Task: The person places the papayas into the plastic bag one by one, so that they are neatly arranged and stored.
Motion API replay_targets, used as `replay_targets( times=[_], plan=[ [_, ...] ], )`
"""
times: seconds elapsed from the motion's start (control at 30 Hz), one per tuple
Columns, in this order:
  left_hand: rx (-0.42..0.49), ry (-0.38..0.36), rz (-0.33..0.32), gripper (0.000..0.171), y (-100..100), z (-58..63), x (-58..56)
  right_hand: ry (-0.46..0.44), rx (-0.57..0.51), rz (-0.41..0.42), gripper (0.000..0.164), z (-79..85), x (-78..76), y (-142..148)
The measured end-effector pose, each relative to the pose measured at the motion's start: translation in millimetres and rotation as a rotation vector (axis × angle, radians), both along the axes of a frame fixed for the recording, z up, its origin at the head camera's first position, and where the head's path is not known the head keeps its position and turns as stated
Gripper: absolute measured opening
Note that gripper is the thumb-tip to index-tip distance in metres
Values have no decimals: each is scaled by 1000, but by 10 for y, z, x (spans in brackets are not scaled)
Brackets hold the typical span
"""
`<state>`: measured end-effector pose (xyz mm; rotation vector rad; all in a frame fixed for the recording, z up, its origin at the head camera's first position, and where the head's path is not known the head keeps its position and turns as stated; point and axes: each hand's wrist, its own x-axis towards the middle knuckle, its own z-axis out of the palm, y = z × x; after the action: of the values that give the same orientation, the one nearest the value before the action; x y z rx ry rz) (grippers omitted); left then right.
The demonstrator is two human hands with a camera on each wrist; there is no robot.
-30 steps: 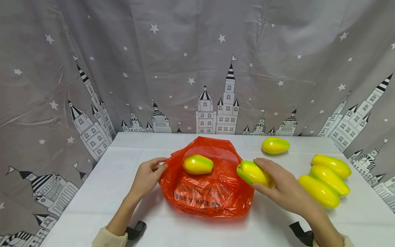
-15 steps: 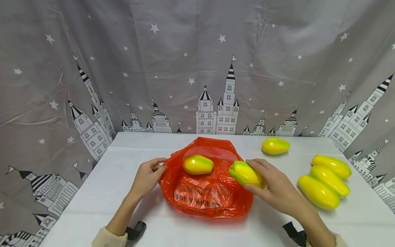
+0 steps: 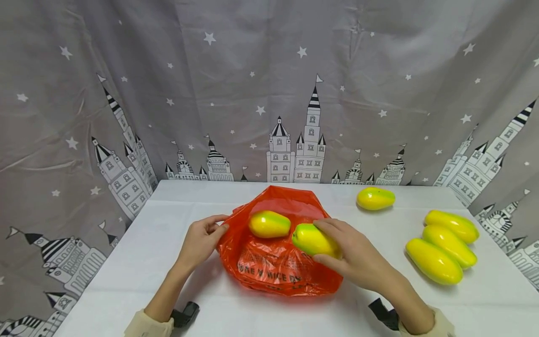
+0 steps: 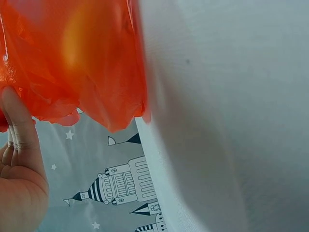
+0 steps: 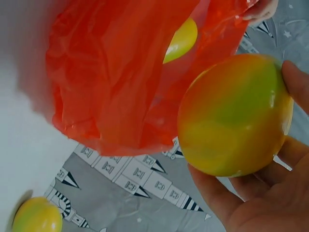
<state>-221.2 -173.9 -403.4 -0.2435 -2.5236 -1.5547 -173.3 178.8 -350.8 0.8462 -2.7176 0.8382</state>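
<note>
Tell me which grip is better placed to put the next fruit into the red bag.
Probably the right grip: it holds a yellow-green fruit at the opening of the red bag, while the left grip pinches the bag's edge.

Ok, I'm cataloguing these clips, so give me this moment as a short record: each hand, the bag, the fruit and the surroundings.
Left hand: pinches the edge of the red plastic bag
Right hand: holds a yellow-green fruit at the bag's mouth
Bag: mouth open, dark lettering
Visible inside bag: a second fruit
Held fruit touching bag: cannot tell
Loose fruit: three fruits side by side on the person's right; a lone fruit farther back
Surface: white table
Backdrop: grey curtain with castles and stars
</note>
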Motion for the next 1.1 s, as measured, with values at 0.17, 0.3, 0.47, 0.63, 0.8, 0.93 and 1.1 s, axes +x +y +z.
replay_targets(
  times=[0.17,0.3,0.47,0.63,0.8,0.93,1.1],
  plan=[
    [-6,7,3,26,-7,-1,-7,-10,-18,18,68,7,-32,-95],
    [-9,10,2,26,-10,-3,-11,11,-6,49,63,15,-66,-170],
    [-4,7,-5,26,-8,-9,-13,13,1,55,60,-9,-89,-280],
    [-6,0,-2,26,-1,-14,-4,5,2,59,62,-79,-103,-402],
    [-10,-1,-2,27,3,-20,2,-15,-3,36,62,-97,-126,-504],
    [-7,-3,-1,26,7,-22,3,-21,-27,30,63,-78,-155,-564],
    [-9,-3,0,26,13,-20,5,-38,-69,31,64,-78,-192,-627]
  ],
)
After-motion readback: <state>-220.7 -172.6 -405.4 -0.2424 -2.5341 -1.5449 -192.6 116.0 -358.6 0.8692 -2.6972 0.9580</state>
